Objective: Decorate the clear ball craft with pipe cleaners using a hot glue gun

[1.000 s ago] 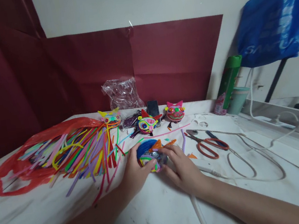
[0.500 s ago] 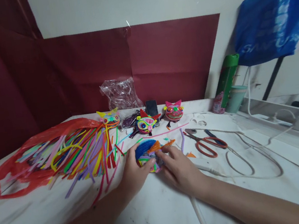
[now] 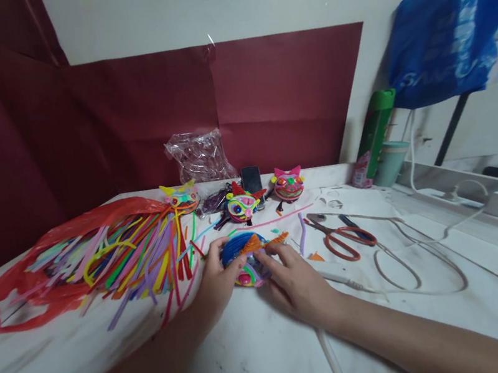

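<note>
Between my hands, just above the near part of the table, is a round pipe-cleaner animal head (image 3: 242, 247). Its top is coiled in blue, and a pink round spot ringed in yellow-green shows low on its side. My left hand (image 3: 215, 278) is closed around its left side, thumb across the front. From the right, my right hand (image 3: 297, 276) pinches at the head with thumb and fingers, beside an orange ear-like piece (image 3: 251, 244). The fingertips partly hide the contact there. Another orange fuzzy piece (image 3: 280, 238) shows just behind the right fingers.
Three finished-looking animal heads, one with red ears (image 3: 241, 205), stand at the back. A red plastic bag (image 3: 9, 313) of colourful pipe cleaners (image 3: 123, 257) spreads left. Red-handled scissors (image 3: 343, 242), orange scraps, a looped cable (image 3: 434, 283) and a green spray can (image 3: 379, 128) are right.
The animal head has turned a little in my hands, so the pink spot now shows. My left hand has shifted slightly left; the right fingers still press at the head.
</note>
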`<action>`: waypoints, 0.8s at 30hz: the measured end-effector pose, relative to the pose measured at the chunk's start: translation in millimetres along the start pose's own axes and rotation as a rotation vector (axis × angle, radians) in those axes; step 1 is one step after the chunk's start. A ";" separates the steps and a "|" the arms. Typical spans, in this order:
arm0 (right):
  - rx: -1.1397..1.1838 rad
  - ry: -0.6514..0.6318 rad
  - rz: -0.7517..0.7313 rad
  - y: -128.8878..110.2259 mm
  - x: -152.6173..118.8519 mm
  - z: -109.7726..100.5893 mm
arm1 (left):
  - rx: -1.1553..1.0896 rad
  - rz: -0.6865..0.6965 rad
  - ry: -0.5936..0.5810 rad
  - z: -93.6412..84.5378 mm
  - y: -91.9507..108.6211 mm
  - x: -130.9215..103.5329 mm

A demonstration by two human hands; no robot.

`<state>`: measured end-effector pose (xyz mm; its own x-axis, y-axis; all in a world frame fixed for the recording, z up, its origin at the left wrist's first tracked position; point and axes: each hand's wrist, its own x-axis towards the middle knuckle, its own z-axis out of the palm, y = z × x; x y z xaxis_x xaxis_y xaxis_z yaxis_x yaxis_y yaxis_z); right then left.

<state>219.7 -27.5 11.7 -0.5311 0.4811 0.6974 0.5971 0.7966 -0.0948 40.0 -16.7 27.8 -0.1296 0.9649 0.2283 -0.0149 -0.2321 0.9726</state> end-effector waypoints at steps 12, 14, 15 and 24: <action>0.193 0.041 0.003 0.6 3.1 -0.3 | -0.109 -0.075 -0.268 -27.6 -6.0 27.5; 0.253 0.074 0.052 1.8 2.8 0.2 | -0.158 -0.106 -0.304 -32.0 -10.0 30.9; 0.279 0.090 0.090 3.5 2.6 0.6 | -0.169 -0.114 -0.313 -33.7 -11.5 32.2; 0.445 0.111 0.557 24.5 6.1 8.2 | -0.114 -0.160 -0.242 -33.3 -7.1 34.3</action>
<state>226.1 -2.1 7.9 -0.1412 0.8379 0.5273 0.4471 0.5292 -0.7212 2.6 14.0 27.3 0.1226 0.9883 0.0903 -0.1294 -0.0743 0.9888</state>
